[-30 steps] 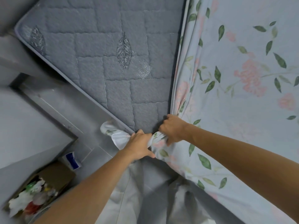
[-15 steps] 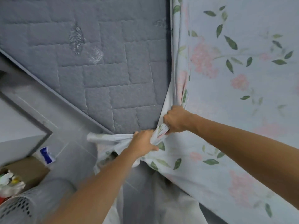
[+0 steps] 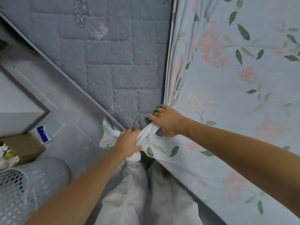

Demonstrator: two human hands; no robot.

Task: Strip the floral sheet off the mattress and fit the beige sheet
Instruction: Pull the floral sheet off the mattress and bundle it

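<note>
The floral sheet (image 3: 227, 98), pale blue with pink flowers and green leaves, covers the right half of the view and hangs down the mattress side. The grey quilted mattress (image 3: 113, 62) lies bare on the left. At the near mattress corner my left hand (image 3: 128, 143) grips a bunched white fold of the floral sheet. My right hand (image 3: 167, 120) holds the sheet's edge just beside it, fingers partly spread against the mattress. No beige sheet is in view.
A white perforated basket (image 3: 24, 189) lies at lower left. A brown cardboard box (image 3: 24, 146) with rubbish and a blue-and-white packet (image 3: 43, 133) sit on the grey tiled floor (image 3: 73, 135). A white cabinet corner (image 3: 21, 117) juts in. My white trousers (image 3: 146, 200) are below.
The view has shifted closer to the corner. My right hand has loosened, its fingers spreading onto the mattress, while my left hand keeps its grip on the bunched sheet.
</note>
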